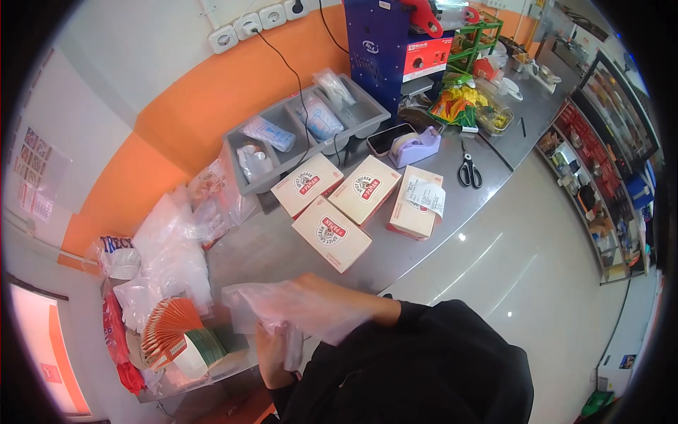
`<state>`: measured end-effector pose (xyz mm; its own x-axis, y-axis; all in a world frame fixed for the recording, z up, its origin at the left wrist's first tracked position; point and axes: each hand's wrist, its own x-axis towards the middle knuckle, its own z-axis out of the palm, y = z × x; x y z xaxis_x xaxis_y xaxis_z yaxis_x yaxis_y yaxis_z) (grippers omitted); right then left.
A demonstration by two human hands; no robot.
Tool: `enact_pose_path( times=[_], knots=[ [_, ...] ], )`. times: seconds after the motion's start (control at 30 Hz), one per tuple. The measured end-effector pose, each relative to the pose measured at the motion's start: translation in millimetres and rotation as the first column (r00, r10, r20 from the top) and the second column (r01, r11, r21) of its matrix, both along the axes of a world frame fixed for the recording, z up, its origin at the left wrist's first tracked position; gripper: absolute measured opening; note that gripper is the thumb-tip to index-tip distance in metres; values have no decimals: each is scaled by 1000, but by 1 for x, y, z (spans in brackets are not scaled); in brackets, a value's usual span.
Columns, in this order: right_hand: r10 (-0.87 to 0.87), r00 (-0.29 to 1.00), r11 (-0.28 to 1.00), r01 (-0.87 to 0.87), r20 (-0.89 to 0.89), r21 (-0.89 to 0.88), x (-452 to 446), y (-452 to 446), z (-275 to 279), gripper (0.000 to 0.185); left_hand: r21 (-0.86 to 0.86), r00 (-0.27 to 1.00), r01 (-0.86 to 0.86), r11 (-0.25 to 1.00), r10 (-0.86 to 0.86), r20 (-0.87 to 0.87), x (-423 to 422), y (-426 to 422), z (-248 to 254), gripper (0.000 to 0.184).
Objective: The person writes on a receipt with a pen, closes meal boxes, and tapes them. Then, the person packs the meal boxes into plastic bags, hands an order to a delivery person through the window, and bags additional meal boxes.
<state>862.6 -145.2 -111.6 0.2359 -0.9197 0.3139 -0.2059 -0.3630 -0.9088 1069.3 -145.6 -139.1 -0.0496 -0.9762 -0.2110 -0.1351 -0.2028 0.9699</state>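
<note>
A thin clear plastic bag [339, 314] is bunched up in front of my body, at the near edge of the steel table. My left hand [270, 351] is closed on its lower gathered part. Film from the bag lies over my right hand [314, 288] and wrist. The hand shows only dimly through it, and its fingers cannot be made out. Beyond my hands stand several printed food boxes, the nearest box [332, 234] closest to my right hand. A paper receipt [425, 197] lies on the rightmost box [412, 215].
Behind the boxes is a grey divided tray [236, 166] with packets. A purple tape dispenser [415, 146], a phone [390, 139] and scissors [469, 169] lie right of it. A blue sealing machine [378, 60] stands behind. Plastic bags [173, 244] and fanned cartons [173, 332] cover the left end.
</note>
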Motion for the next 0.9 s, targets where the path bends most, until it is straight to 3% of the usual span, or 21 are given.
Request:
enact_pose_path(
  times=[0.07, 0.1, 0.17, 0.27, 0.37, 0.43, 0.47, 0.5, 0.53, 0.57, 0.6, 0.67, 0.7, 0.77, 0.8, 0.83, 0.87, 0.9],
  knots=[
    [-46, 969, 999, 43, 243, 16, -11, -2, -9, 27, -116, 988, 149, 982, -152, -19, 21, -15, 3, 9],
    [-104, 846, 974, -21, 524, 226, -11, 0, -6, 22, -172, 975, 217, 961, -223, -20, 34, -22, 5, 11],
    [-366, 403, 800, -324, 839, 505, -10, 4, 3, 12, -218, 967, -11, 976, -45, -252, 65, -39, -6, 14],
    [-320, 67, 797, -521, 945, 307, -19, 9, -13, 5, -194, 914, -285, 939, 205, -351, 80, -41, 0, 14],
    [-334, 154, 737, -573, 930, 359, -16, 30, 1, 16, -182, 851, -464, 867, 379, -365, 90, -48, 18, 16],
    [-210, 678, 871, -198, 704, 450, -22, 36, 7, 19, -236, 810, -550, 801, 442, -386, 111, -49, 22, 21],
    [-184, 863, 926, -8, 471, 376, -27, 37, 14, 21, -200, 801, -528, 825, 406, -439, 130, -48, 24, 21],
    [-251, 938, 909, 144, 238, 391, -31, 41, 37, 21, -169, 790, -501, 849, 368, -489, 152, -43, 27, 22],
    [-239, 965, 941, 204, 105, 268, -35, 39, 31, 18, -146, 781, -463, 874, 325, -533, 168, -39, 35, 23],
    [-247, 969, 960, 248, -24, 132, -40, 36, 18, 17, -107, 652, -714, 692, 601, -461, 138, -43, 50, 22],
    [-268, 951, 963, 270, -152, -8, -45, 34, 3, 15, -123, 681, -682, 721, 563, -469, 144, -37, 52, 22],
    [-558, 830, 830, 558, 26, -16, -63, 23, -23, 13, -141, 726, -614, 776, 486, -487, 154, -24, 50, 21],
    [-600, 799, 799, 596, 35, 73, -66, 22, -16, 14, -119, 593, -784, 609, 678, -435, 116, -27, 74, 17],
    [-688, 724, 711, 660, 44, 244, -65, 19, 0, 19, -288, 894, -445, 848, 400, -201, 136, -21, 81, 16],
    [-651, 748, 747, 602, 128, 283, -59, 15, 2, 22, -324, 972, -234, 916, 227, -61, 146, -19, 84, 16],
    [-612, 763, 780, 538, 209, 318, -51, 11, 2, 25, -257, 995, -65, 964, 84, 63, 156, -20, 88, 16],
    [-570, 769, 811, 471, 289, 347, -46, 8, 2, 28, -377, 986, 66, 924, -2, 169, 150, -25, 89, 17],
    [-444, 825, 863, 288, 351, 415, -47, 3, -1, 37, -477, 956, 205, 855, -71, 284, 134, -33, 90, 17]
  ],
)
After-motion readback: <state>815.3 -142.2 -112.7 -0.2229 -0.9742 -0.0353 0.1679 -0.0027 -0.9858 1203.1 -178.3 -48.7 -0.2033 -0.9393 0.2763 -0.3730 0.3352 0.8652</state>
